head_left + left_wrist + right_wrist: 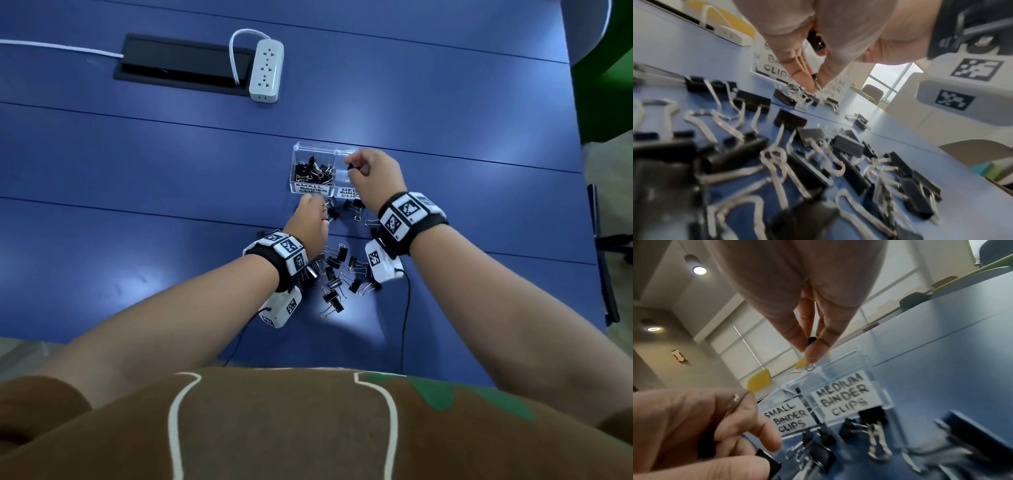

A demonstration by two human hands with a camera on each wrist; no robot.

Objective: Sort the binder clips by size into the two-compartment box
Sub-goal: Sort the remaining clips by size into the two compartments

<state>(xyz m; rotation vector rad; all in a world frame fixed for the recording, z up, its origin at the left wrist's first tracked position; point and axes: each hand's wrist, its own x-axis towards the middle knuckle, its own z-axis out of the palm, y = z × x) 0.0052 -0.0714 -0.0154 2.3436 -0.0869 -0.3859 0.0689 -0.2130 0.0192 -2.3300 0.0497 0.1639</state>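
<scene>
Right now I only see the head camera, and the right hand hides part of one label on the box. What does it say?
Observer: The right wrist view shows the whole label: MEDIUM BINDER CLIPS.
Operator: Is the left hand holding anything?
Observer: Yes. In the left wrist view the left hand pinches one binder clip at its fingertips.
Operator: Just one?
Observer: No, a second clip sits tucked against its palm.

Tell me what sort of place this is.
Probably an office or meeting room: a long blue table with a recessed cable box, a power strip, and chairs by big windows.
</scene>
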